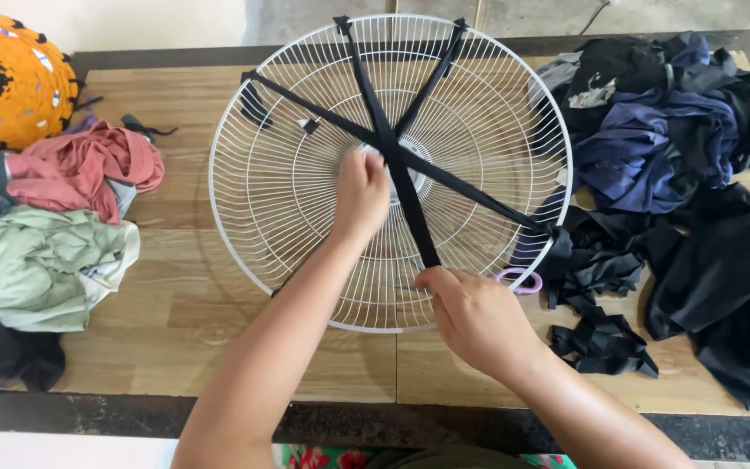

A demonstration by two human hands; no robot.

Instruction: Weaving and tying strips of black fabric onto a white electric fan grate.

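A white wire fan guard [288,174] lies on the wooden table [184,304]. Black fabric strips [466,187] cross at its centre and run out to the rim. My left hand [360,195] presses down at the centre, where the strips cross. My right hand [470,313] pinches the lower end of one black strip [418,234] near the guard's front rim.
A heap of black and blue fabric scraps [679,148] covers the right side. Scissors with pink handles [523,280] peek out by the guard's right rim. Pink, green and grey cloths [54,217] lie at left, with an orange patterned woven piece [10,74] at the back left.
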